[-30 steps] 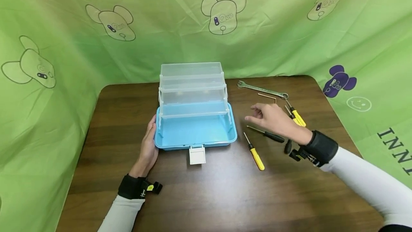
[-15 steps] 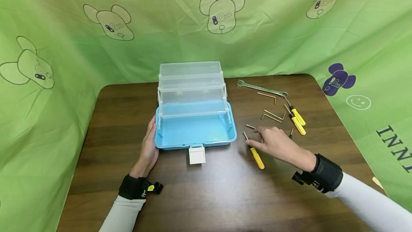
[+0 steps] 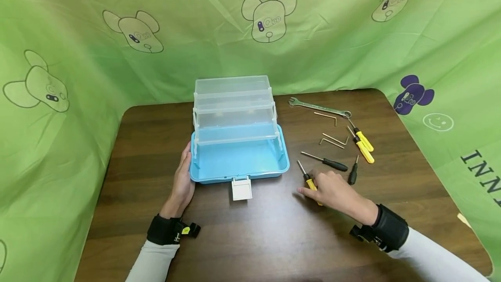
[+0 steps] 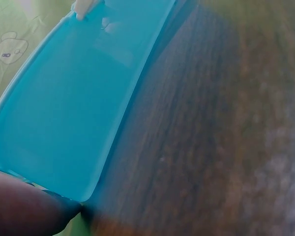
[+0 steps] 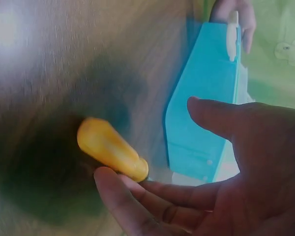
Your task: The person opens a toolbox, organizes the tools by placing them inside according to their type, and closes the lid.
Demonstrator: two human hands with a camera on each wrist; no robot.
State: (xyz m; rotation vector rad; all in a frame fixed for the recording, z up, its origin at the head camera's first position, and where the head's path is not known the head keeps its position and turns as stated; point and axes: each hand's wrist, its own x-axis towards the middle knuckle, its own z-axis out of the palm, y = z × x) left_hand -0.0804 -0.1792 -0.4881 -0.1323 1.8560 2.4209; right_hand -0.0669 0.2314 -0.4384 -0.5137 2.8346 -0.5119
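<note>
Green cloth (image 3: pixel 203 55) hangs behind the brown table (image 3: pixel 250 238), where the blue box (image 3: pixel 235 158) stands open. Its see-through trays (image 3: pixel 235 119) rise in steps at the back, over the blue bottom; only the head view shows this inside. With the left hand (image 3: pixel 182 182) I touch the left side of the box, fingers almost straight. To the right of the box lies the yellow screwdriver (image 3: pixel 310 182), partly hidden under my right hand (image 3: pixel 332 189). Right wrist view shows more: this grip is spread, thumb well apart, fingertips (image 5: pixel 107 179) at the handle (image 5: pixel 110 147); whether they touch, I cannot tell.
</note>
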